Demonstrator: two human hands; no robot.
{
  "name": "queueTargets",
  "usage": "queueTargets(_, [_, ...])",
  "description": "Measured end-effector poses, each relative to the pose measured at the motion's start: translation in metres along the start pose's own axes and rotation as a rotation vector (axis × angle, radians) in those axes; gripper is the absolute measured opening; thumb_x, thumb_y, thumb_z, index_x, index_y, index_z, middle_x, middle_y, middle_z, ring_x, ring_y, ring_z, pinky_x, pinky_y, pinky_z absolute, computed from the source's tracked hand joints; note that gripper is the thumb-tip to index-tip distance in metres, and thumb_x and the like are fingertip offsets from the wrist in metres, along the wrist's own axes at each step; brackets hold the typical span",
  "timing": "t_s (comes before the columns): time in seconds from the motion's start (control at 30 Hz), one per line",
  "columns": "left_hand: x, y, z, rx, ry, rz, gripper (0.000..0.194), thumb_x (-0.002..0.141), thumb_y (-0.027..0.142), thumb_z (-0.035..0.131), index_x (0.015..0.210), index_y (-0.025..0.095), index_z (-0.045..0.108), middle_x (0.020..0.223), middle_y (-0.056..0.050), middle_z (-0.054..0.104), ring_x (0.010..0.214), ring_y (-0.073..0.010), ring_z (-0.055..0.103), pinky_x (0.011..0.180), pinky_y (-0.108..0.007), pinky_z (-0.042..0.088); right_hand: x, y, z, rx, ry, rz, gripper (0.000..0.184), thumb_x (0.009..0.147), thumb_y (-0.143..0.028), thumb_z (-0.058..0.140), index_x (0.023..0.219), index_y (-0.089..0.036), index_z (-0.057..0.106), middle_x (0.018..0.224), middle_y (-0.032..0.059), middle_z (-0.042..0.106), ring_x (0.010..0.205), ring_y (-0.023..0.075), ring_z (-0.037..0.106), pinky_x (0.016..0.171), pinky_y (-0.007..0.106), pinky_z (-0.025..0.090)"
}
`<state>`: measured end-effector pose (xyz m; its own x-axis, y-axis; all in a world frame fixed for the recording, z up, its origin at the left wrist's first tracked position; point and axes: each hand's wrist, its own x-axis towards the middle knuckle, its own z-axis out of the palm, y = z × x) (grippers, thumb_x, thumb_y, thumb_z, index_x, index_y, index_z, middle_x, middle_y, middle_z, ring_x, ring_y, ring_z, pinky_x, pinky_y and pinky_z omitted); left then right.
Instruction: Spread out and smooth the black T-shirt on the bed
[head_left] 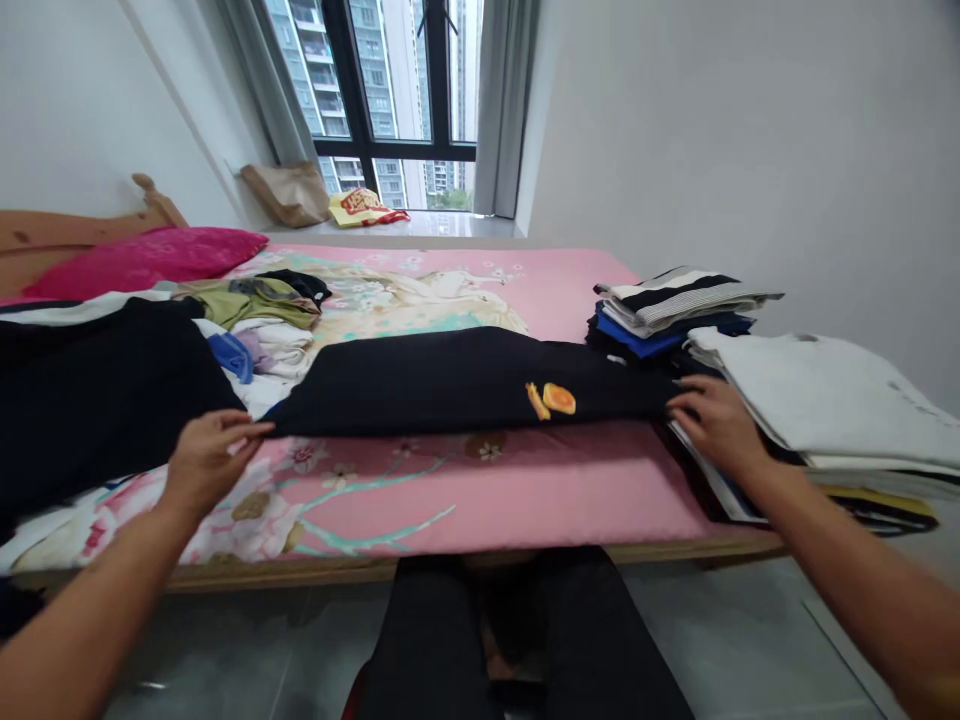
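Observation:
A black T-shirt (420,385) with a small orange print lies folded lengthwise into a long strip across the bed. My left hand (214,450) pinches its left end near the front edge. At the other end, my right hand (712,415) has its fingers closed on the fabric, beside the stacked clothes. The strip looks drawn out flat between both hands. Close to my left hand is a dark garment (105,390), spread over the left side of the bed.
Folded clothes stand in stacks on the right, one topped by a striped garment (682,295), another by a white shirt (840,395). A loose clothes pile (262,330) and a magenta pillow (157,260) lie left. The pink bedsheet (525,490) reaches the wooden bed edge (315,575).

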<state>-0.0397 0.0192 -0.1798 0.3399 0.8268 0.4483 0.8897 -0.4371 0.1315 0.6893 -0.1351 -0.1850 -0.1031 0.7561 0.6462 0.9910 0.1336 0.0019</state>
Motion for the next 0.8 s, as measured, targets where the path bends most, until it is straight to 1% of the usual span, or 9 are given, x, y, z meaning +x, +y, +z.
queueTargets(0.07, [-0.034, -0.005, 0.019, -0.016, -0.017, 0.121, 0.033, 0.086, 0.039, 0.046, 0.092, 0.017, 0.070, 0.100, -0.009, 0.059, 0.092, -0.0198, 0.055, 0.085, -0.036, 0.044, -0.053, -0.009, 0.017, 0.045, -0.133, -0.060, 0.015, 0.083, -0.029, 0.054, 0.083, -0.019, 0.065, 0.111, 0.0100, 0.054, 0.107, 0.0239, 0.050, 0.092, 0.042, 0.043])
queueTargets(0.1, [-0.051, -0.007, 0.027, -0.027, -0.037, 0.166, 0.032, 0.086, 0.038, 0.047, 0.093, 0.018, 0.070, 0.099, -0.009, 0.059, 0.091, -0.0196, 0.055, 0.083, -0.034, 0.044, -0.075, -0.014, 0.023, 0.065, -0.179, -0.078, 0.014, 0.083, -0.028, 0.053, 0.083, -0.019, 0.064, 0.110, 0.0094, 0.055, 0.106, 0.0236, 0.051, 0.091, 0.042, 0.044])
queueTargets(0.13, [-0.068, -0.009, 0.034, -0.030, -0.030, 0.184, 0.031, 0.085, 0.037, 0.048, 0.093, 0.018, 0.070, 0.098, -0.009, 0.058, 0.090, -0.0197, 0.055, 0.083, -0.034, 0.044, -0.093, -0.018, 0.027, 0.075, -0.203, -0.078, 0.013, 0.083, -0.027, 0.053, 0.084, -0.020, 0.064, 0.110, 0.0093, 0.054, 0.106, 0.0236, 0.051, 0.091, 0.042, 0.045])
queueTargets(0.2, [-0.094, -0.009, 0.041, -0.025, -0.007, 0.190, 0.029, 0.084, 0.034, 0.050, 0.096, 0.017, 0.070, 0.100, -0.010, 0.057, 0.091, -0.0203, 0.055, 0.083, -0.034, 0.044, -0.116, -0.024, 0.029, 0.076, -0.201, -0.056, 0.013, 0.084, -0.027, 0.053, 0.087, -0.019, 0.063, 0.111, 0.0097, 0.054, 0.107, 0.0238, 0.051, 0.092, 0.042, 0.045])
queueTargets(0.33, [-0.119, -0.005, 0.035, -0.013, -0.006, 0.199, 0.026, 0.084, 0.031, 0.052, 0.099, 0.018, 0.068, 0.105, -0.011, 0.056, 0.095, -0.0212, 0.055, 0.084, -0.034, 0.044, -0.130, -0.026, 0.023, 0.062, -0.169, -0.035, 0.011, 0.084, -0.024, 0.053, 0.090, -0.018, 0.059, 0.108, 0.0095, 0.056, 0.106, 0.0230, 0.052, 0.094, 0.042, 0.043])
queueTargets(0.43, [-0.130, 0.000, 0.029, -0.003, -0.012, 0.195, 0.025, 0.084, 0.030, 0.051, 0.102, 0.020, 0.066, 0.105, -0.009, 0.057, 0.096, -0.0209, 0.055, 0.085, -0.033, 0.044, -0.139, -0.025, 0.021, 0.079, -0.233, -0.082, 0.010, 0.085, -0.023, 0.052, 0.091, -0.019, 0.058, 0.101, 0.0074, 0.059, 0.102, 0.0215, 0.054, 0.092, 0.040, 0.044])
queueTargets(0.53, [-0.140, 0.002, 0.028, -0.001, 0.000, 0.191, 0.025, 0.085, 0.030, 0.050, 0.103, 0.020, 0.064, 0.106, -0.009, 0.059, 0.098, -0.0211, 0.056, 0.087, -0.034, 0.044, -0.150, -0.029, 0.022, 0.087, -0.252, -0.070, 0.010, 0.085, -0.022, 0.051, 0.092, -0.019, 0.057, 0.098, 0.0071, 0.060, 0.100, 0.0207, 0.055, 0.089, 0.038, 0.045])
queueTargets(0.63, [-0.144, 0.003, 0.030, 0.006, -0.027, 0.198, 0.025, 0.085, 0.030, 0.049, 0.103, 0.019, 0.063, 0.105, -0.009, 0.059, 0.097, -0.0210, 0.056, 0.088, -0.034, 0.044, -0.155, -0.034, 0.022, 0.048, -0.238, -0.017, 0.014, 0.084, -0.021, 0.049, 0.096, -0.018, 0.057, 0.099, 0.0078, 0.060, 0.099, 0.0214, 0.055, 0.088, 0.038, 0.045])
queueTargets(0.8, [-0.142, 0.000, 0.031, 0.070, -0.055, 0.144, 0.029, 0.085, 0.030, 0.048, 0.104, 0.015, 0.063, 0.103, -0.011, 0.059, 0.097, -0.0221, 0.055, 0.087, -0.035, 0.044, -0.154, -0.037, 0.022, -0.020, -0.230, 0.021, 0.027, 0.083, -0.019, 0.047, 0.109, -0.017, 0.057, 0.103, 0.0086, 0.060, 0.098, 0.0220, 0.055, 0.086, 0.037, 0.045])
